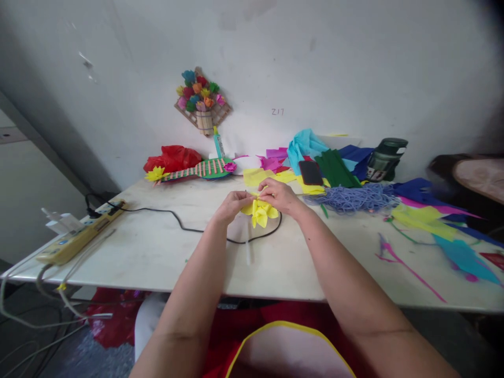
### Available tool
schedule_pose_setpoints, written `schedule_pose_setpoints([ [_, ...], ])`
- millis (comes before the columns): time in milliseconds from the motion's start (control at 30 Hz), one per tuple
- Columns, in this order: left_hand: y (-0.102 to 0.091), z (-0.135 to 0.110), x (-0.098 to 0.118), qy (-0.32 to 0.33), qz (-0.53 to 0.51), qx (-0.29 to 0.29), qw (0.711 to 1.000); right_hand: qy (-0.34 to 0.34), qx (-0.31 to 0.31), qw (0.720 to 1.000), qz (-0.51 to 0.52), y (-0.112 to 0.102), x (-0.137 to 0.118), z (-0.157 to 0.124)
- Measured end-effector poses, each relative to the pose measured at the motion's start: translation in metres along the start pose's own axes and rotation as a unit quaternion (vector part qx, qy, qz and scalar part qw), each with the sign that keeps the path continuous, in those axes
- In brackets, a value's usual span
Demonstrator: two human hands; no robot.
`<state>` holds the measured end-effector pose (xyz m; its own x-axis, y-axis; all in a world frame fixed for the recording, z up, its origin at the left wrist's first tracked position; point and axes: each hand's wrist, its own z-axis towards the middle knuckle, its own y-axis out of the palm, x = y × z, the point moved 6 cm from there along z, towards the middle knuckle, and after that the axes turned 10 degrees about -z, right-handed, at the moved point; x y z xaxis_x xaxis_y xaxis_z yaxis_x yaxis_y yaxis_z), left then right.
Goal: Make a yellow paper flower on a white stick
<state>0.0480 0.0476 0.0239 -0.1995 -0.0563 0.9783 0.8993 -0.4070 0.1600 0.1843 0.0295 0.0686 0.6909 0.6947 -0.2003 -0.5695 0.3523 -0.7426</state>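
A yellow paper flower (pixel 260 214) hangs petals-down between my two hands, above the middle of the table. My left hand (pixel 235 203) pinches its base from the left. From the right, my right hand (pixel 279 195) has its fingers closed at the same base, close to the left fingertips. What lies between the fingertips is partly hidden. Below the flower, a thin translucent white stick (pixel 248 244) lies on the table, and a black cable (pixel 185 227) loops around behind it.
A yellow power strip (pixel 79 236) sits at the left edge. Along the wall lie a green stringed craft piece (pixel 208 168), a phone (pixel 311 172), coloured crepe paper (pixel 305 147), a heap of purple string (pixel 352 198) and a dark green bottle (pixel 386 160). Paper scraps (pixel 464 257) cover the right.
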Motion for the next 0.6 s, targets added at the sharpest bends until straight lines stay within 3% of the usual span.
schedule_pose_setpoints([
  [333,-0.003,0.001,0.003,0.012,0.037,0.018,0.999,-0.001,-0.003,1.000,0.029,0.001,0.004,-0.001],
  [467,-0.005,0.001,0.002,0.015,0.037,0.015,0.999,0.019,0.016,1.000,0.001,-0.006,0.003,-0.001],
  [600,-0.007,0.002,0.001,0.018,0.045,0.014,0.999,0.040,-0.007,0.998,-0.054,-0.007,0.003,-0.003],
])
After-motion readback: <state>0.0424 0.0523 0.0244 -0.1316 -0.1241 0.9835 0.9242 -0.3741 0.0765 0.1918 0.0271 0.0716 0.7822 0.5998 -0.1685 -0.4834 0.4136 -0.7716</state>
